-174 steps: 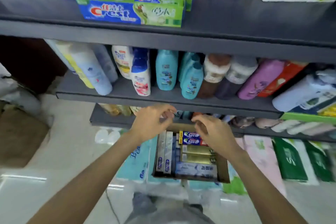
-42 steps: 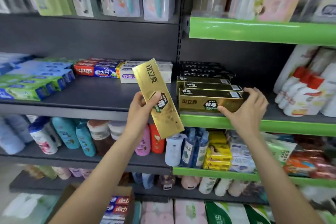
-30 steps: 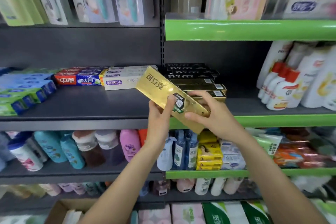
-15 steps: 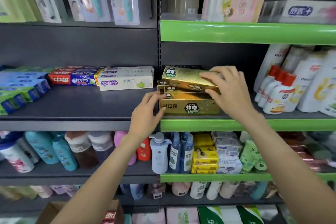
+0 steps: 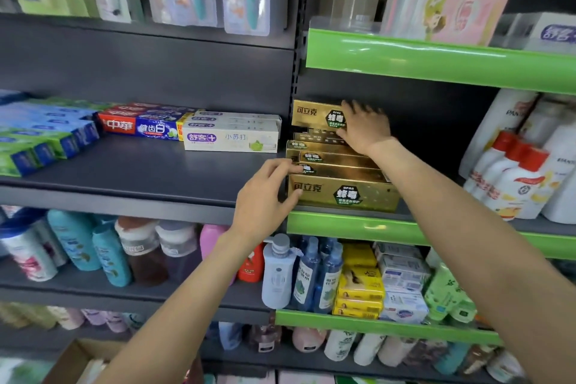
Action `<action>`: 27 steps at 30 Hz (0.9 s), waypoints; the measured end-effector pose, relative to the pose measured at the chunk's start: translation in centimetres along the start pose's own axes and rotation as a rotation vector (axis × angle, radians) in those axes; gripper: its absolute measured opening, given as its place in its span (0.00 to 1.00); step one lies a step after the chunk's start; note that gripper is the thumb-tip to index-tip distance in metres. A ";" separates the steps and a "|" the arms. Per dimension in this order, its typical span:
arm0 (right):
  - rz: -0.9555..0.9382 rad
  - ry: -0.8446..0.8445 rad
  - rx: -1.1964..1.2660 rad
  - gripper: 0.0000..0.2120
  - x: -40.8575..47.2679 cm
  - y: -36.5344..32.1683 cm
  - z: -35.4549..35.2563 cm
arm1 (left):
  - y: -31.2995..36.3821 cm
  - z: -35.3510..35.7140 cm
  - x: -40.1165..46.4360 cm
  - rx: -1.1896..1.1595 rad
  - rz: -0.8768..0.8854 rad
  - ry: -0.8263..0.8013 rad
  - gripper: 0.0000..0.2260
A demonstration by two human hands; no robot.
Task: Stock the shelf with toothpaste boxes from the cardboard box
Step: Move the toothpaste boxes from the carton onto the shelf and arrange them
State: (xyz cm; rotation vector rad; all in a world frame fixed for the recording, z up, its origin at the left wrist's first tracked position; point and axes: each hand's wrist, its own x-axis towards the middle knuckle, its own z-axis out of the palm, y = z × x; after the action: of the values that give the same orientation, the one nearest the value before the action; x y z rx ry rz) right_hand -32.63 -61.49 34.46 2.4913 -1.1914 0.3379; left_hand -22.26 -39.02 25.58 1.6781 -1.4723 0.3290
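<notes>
Toothpaste box (image 5: 318, 114) under right hand (image 5: 363, 129), atop gold stack (image 5: 339, 178).

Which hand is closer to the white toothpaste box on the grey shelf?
Left. The left hand is just below and right of the white toothpaste box; the right hand is farther right, on the gold boxes.
</notes>
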 end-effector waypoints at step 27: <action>-0.534 0.026 0.803 0.12 -23.3 -27.5 2.0 | -17.4 -15.2 -16.6 0.050 -0.172 0.166 0.08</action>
State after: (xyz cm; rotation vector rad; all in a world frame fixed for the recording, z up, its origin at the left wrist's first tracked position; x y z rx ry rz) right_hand -25.30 -30.03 18.28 3.3197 -0.3423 0.8114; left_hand -6.07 -17.72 16.04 1.7588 -1.1990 0.4028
